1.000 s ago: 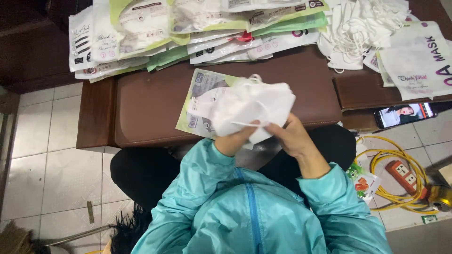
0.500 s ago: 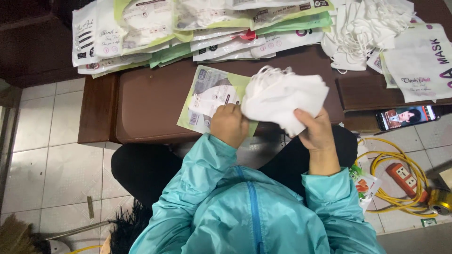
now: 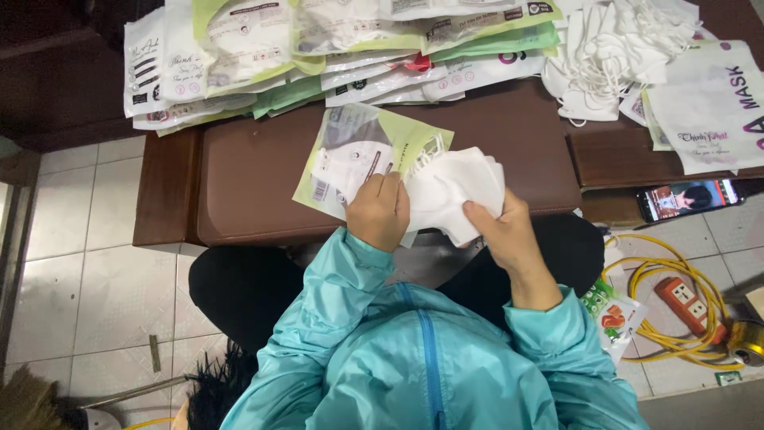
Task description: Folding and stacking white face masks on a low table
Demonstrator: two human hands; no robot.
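Observation:
My right hand (image 3: 509,235) grips a stack of white face masks (image 3: 454,191) by its lower edge, over the front edge of a brown bench (image 3: 255,175). My left hand (image 3: 378,211) rests on a green and clear packaging pouch (image 3: 358,155) lying on the bench, with its fingers at the pouch's opening beside the masks. The masks touch the pouch's right side. I wear a teal zipped jacket.
Several filled mask pouches (image 3: 318,48) lie overlapped along the far side of the bench. A heap of loose white masks (image 3: 613,48) and a white bag (image 3: 712,103) sit at the right. A phone (image 3: 691,199), a yellow cable with an orange power strip (image 3: 680,299) lie on the tiled floor.
The mask stack came down from in front of the pouch to its right side, now held by the right hand alone. My left hand shifted onto the pouch.

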